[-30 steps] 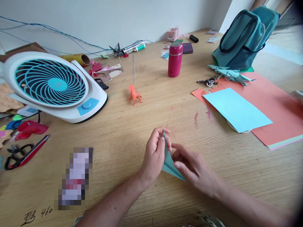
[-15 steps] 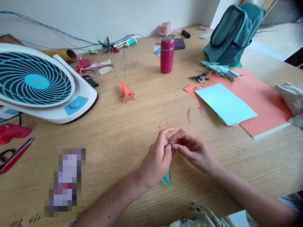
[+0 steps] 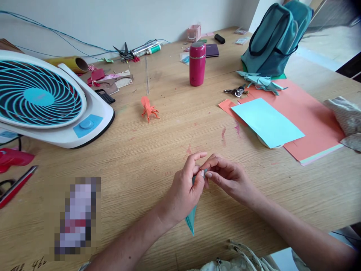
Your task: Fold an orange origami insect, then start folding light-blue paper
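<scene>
Both of my hands meet over the near middle of the wooden table [image 3: 158, 150]. My left hand [image 3: 184, 192] is closed round a folded teal paper piece [image 3: 191, 222], whose pointed end sticks out below the palm. My right hand [image 3: 229, 178] pinches the upper tip of the same paper with thumb and forefinger, fingertips touching those of the left hand. Most of the paper is hidden inside the left hand.
A white and blue fan [image 3: 47, 101] stands at the left, an orange origami figure [image 3: 148, 109] and a pink bottle [image 3: 196, 64] behind. Light blue paper [image 3: 266, 122] lies on orange sheets [image 3: 307, 120] at the right, by keys [image 3: 235, 91], a teal origami piece [image 3: 261, 82] and a teal backpack [image 3: 272, 37]. Red scissors [image 3: 14, 184] lie far left.
The teal paper has swung from pointing right to hanging down under my left hand. My right hand has risen from the paper's lower edge to pinch its top tip.
</scene>
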The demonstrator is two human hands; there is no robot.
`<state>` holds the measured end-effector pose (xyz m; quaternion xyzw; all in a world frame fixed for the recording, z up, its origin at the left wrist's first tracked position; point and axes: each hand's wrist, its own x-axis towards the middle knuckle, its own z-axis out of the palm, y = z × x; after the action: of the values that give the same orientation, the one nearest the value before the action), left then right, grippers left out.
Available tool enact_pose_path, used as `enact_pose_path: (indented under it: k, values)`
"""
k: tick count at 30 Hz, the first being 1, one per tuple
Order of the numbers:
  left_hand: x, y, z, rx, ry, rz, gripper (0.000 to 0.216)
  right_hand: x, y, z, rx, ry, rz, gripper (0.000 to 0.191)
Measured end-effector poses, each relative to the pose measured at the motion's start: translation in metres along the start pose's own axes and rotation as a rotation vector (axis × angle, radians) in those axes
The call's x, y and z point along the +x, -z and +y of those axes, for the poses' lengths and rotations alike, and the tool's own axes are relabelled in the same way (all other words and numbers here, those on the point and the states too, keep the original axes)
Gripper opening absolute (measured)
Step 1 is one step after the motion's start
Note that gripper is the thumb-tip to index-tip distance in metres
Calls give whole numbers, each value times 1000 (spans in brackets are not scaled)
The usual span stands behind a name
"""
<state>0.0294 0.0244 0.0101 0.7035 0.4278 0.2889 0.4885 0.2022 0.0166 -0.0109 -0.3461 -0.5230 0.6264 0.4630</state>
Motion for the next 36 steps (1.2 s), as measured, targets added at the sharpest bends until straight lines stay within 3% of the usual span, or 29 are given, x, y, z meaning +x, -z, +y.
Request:
enact_pose_path:
  k: [11, 19, 27, 31, 36]
  values:
    - [-2, 2, 6, 88, -85, -53, 50, -2, 5, 1, -194, 51, 82, 14]
    - [-1, 3, 5, 162, -128, -99, 55, -3, 12, -4, -328, 106, 13, 12]
    - [-3, 4, 7, 218, -116, -151, 60, 1, 22, -6, -615, 397, -145, 21]
    - [-2, 4, 7, 224, -119, -146, 61, 0, 25, -5, -714, 390, -159, 18]
    - [-2, 4, 4, 267, -80, -170, 60, -1, 23, -6, -639, 349, -129, 22]
